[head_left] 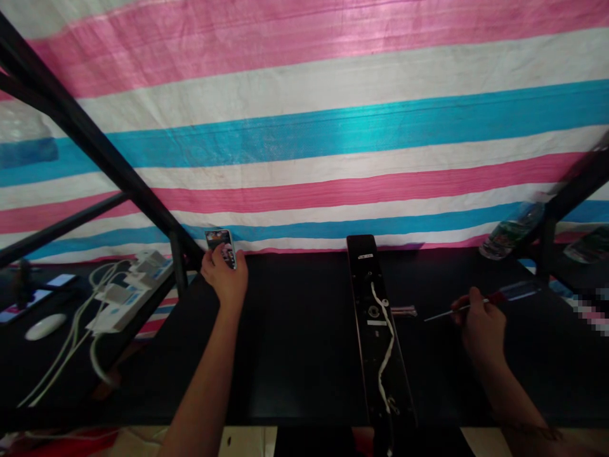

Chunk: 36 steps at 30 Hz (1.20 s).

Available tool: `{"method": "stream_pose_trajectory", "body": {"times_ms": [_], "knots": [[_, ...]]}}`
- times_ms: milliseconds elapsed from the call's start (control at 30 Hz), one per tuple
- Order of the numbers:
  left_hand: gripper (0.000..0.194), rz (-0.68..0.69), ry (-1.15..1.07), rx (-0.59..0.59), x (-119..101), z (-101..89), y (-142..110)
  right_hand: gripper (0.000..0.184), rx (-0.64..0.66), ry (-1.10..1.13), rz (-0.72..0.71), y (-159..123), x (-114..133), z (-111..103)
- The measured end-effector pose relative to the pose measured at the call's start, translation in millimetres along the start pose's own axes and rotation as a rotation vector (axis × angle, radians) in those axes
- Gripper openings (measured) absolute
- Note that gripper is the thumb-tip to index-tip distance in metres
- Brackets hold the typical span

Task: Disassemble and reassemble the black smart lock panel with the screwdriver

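Observation:
My left hand (225, 279) is at the far left part of the black table, its fingers closed about the lower part of a phone (221, 238) with a lit screen. The phone stands tilted near the striped sheet. In my right hand (483, 327) is a screwdriver (442, 314), its thin metal shaft pointing left, with a red and clear handle end showing beyond the hand. Between my hands lies a long black panel (364, 273) with a white cable (386, 355) running along it. Small metal pieces (404, 311), perhaps screws, lie just right of the panel.
A plastic bottle (509, 235) leans at the back right by a black frame post (547, 244). On the left, a white power strip (118, 311) with plugs and cables lies near a white mouse (46, 327). A striped sheet (304, 197) hangs behind the table (295, 355).

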<state>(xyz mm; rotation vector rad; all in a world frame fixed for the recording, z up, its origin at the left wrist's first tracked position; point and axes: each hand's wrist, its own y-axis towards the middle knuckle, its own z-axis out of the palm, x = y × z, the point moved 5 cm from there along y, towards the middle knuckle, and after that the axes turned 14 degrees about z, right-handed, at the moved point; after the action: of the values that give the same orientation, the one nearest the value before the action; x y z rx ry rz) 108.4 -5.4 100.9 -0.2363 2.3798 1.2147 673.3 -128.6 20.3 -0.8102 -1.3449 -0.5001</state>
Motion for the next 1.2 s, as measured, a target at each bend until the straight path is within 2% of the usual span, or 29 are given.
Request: {"method": "stream_pose_trajectory", "body": {"times_ms": [100,300,633,800,900,1000,1200], "knots": [[0.065,0.007,0.141,0.052,21.8,13.7,20.2,0.055,-0.001,0.078,0.118,-1.0,-18.4,-6.8],[0.059,0.025,0.177,0.062,33.9,26.3,14.2,0.053,0.021,0.083,0.168,-4.3,-16.5,-3.0],[0.069,0.037,0.068,0.023,61.9,20.1,10.6,0.053,0.018,-0.002,0.14,-4.9,-18.4,-2.6],[0.074,0.111,0.052,0.073,63.2,27.5,13.5,0.055,0.018,-0.075,0.125,-2.4,-20.2,-0.5],[0.069,0.105,0.083,0.102,62.1,33.1,16.8,0.055,0.014,-0.103,0.131,-3.1,-20.9,-0.9],[0.067,0.09,0.094,0.097,61.6,34.4,18.4,0.054,0.005,-0.095,0.137,-5.4,-19.3,-1.1],[0.076,0.088,0.036,0.071,61.9,29.8,17.1,0.052,-0.004,-0.114,0.145,-8.3,-16.0,-0.8]]}}
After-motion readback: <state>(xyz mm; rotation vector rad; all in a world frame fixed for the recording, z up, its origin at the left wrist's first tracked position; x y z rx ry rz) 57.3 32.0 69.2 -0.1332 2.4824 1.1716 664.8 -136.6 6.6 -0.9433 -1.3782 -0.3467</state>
